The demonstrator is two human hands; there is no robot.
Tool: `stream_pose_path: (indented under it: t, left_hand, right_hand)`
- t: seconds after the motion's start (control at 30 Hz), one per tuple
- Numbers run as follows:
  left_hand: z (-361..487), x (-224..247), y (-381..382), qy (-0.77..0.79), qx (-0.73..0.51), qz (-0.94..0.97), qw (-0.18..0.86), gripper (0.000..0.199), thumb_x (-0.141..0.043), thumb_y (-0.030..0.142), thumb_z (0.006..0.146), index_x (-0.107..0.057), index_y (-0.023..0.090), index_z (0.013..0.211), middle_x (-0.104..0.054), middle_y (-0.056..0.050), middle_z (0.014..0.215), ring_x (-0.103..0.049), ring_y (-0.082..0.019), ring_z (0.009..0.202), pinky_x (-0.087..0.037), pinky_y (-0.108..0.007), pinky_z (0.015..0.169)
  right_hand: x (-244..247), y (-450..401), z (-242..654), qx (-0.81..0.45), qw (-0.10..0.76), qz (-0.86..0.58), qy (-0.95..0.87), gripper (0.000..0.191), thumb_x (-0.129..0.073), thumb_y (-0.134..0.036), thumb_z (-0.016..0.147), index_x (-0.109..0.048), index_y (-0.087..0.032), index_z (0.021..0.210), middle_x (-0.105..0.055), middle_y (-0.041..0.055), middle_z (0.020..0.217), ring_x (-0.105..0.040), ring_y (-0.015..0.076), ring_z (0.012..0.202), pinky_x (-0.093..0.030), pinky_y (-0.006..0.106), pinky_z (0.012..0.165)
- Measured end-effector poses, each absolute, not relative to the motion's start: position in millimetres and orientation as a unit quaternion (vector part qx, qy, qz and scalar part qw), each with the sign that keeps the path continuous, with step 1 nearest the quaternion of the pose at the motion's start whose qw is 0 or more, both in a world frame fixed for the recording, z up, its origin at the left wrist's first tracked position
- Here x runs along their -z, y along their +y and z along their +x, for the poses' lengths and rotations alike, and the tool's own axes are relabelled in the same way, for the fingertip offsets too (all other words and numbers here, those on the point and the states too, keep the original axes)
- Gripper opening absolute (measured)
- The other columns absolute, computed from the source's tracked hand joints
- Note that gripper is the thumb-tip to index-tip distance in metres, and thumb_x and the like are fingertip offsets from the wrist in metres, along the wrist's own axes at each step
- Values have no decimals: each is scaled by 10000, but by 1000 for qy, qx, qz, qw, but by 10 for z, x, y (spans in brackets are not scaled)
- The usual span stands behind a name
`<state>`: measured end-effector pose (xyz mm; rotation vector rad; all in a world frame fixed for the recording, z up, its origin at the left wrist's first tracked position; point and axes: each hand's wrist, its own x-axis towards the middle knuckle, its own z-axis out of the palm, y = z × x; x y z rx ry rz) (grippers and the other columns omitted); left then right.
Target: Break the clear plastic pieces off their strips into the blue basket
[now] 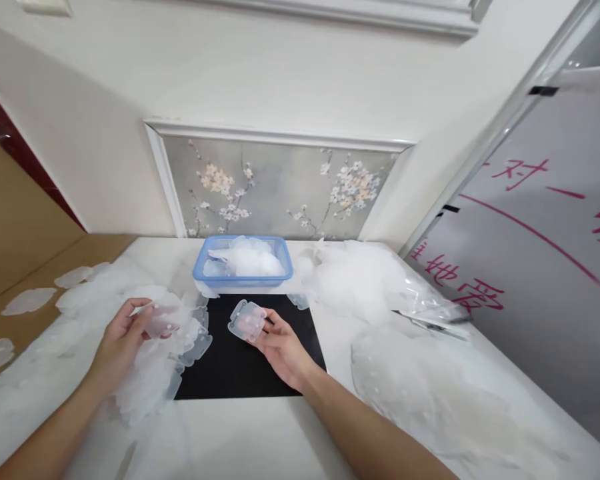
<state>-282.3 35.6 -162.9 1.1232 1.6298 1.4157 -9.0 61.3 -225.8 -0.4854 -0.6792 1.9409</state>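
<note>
Far left: brown cardboard (pixel 20 220), few loose translucent pieces (pixel 29 301) lying on it. Next, broad heap (pixel 147 387) of similar pieces on white table (pixel 240 437). Person's left hand (pixel 124 339) over heap, thumb and fingers pinching one thin piece (pixel 160 321). Blue basket (pixel 243 281) at back, more pieces inside. Black mat (pixel 230 377) in front of basket, heap overlapping its left edge. Right hand (pixel 284 345) over mat, holding second piece (pixel 247 320) tilted, thumb and fingers closed at its right edge. Right of mat: rear pile (pixel 357 280), front pile (pixel 425 380) nearer person. Far right: whiteboard (pixel 545 287), red writing.
</note>
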Motion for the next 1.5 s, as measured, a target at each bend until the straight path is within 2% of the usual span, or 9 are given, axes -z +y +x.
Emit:
stream_pose_path:
  t: [0.23, 0.47, 0.67, 0.97, 1.07, 1.17, 1.3, 1.4, 1.5]
  left_hand:
    - [-2399, 1485, 378, 535, -465, 371, 601, 454, -815, 360, 703, -646, 248, 1109, -762, -54, 1114, -725, -267, 1019, -587, -362, 862]
    - [-2116, 1671, 620, 513, -391, 436, 628, 577, -635, 130, 618, -610, 237, 1185, -748, -18, 996, -691, -202, 923, -538, -297, 797]
    - [-2077, 1833, 762, 480, -399, 453, 636, 642, -593, 110, 570, -590, 234, 1200, -719, -12, 965, -645, -176, 861, -492, -290, 779]
    - [-2152, 2015, 736, 448, -406, 489, 629, 944, -543, 41, 586, -359, 320, 1469, -706, 34, 928, -617, -134, 765, -460, -267, 790]
    - [-2122, 1997, 734, 471, -400, 516, 593, 853, -575, 72, 621, -438, 309, 1429, -700, 30, 914, -611, -140, 744, -475, -275, 784]
    - [-2089, 1950, 723, 498, -385, 546, 553, 536, -640, 149, 682, -632, 256, 1207, -712, -10, 953, -642, -181, 831, -500, -307, 833]
    - [-2087, 1947, 699, 541, -400, 552, 493, 223, -682, 364, 787, -718, 234, 965, -733, -49, 1013, -660, -238, 941, -508, -354, 904]
    - [-2095, 1988, 699, 551, -429, 528, 482, 326, -659, 540, 830, -710, 217, 826, -735, -56, 949, -666, -252, 953, -522, -371, 914]
    - [-2078, 2009, 714, 520, -426, 472, 571, 415, -721, 604, 773, -702, 202, 874, -753, -64, 945, -708, -266, 953, -560, -401, 908]
  right_hand:
    - [2272, 612, -95, -787, 504, -227, -274, 436, -861, -133, 576, -644, -244, 937, -738, -13, 951, -677, 188, 921, -478, 342, 917]
    - [2308, 777, 130, -680, 506, -328, -417, 323, -811, -251, 684, -630, -235, 951, -680, -42, 763, -588, 146, 675, -449, 283, 691]
    - [2306, 855, 271, -656, 498, -353, -444, 356, -754, -299, 757, -592, -257, 1071, -714, -6, 900, -645, 188, 747, -478, 326, 750]
    - [2300, 815, 233, -703, 497, -313, -402, 596, -636, -72, 622, -567, -285, 1174, -726, 0, 1044, -666, 205, 872, -484, 311, 763]
    - [2298, 808, 248, -697, 499, -307, -414, 654, -574, -45, 572, -574, -289, 1178, -715, 2, 1090, -667, 210, 923, -486, 314, 777]
    - [2301, 808, 252, -685, 499, -310, -431, 635, -534, -42, 553, -601, -275, 1139, -707, 8, 1118, -665, 217, 977, -493, 330, 819]
    - [2296, 811, 249, -671, 498, -316, -450, 536, -550, -45, 600, -623, -265, 1084, -708, 9, 1116, -670, 214, 964, -491, 331, 826]
    - [2285, 810, 248, -667, 497, -320, -454, 480, -594, -61, 653, -623, -268, 1085, -706, 6, 1125, -675, 208, 943, -488, 326, 824]
    - [2282, 809, 250, -667, 497, -323, -451, 454, -622, -82, 675, -622, -270, 1088, -703, 8, 1142, -676, 206, 930, -491, 323, 815]
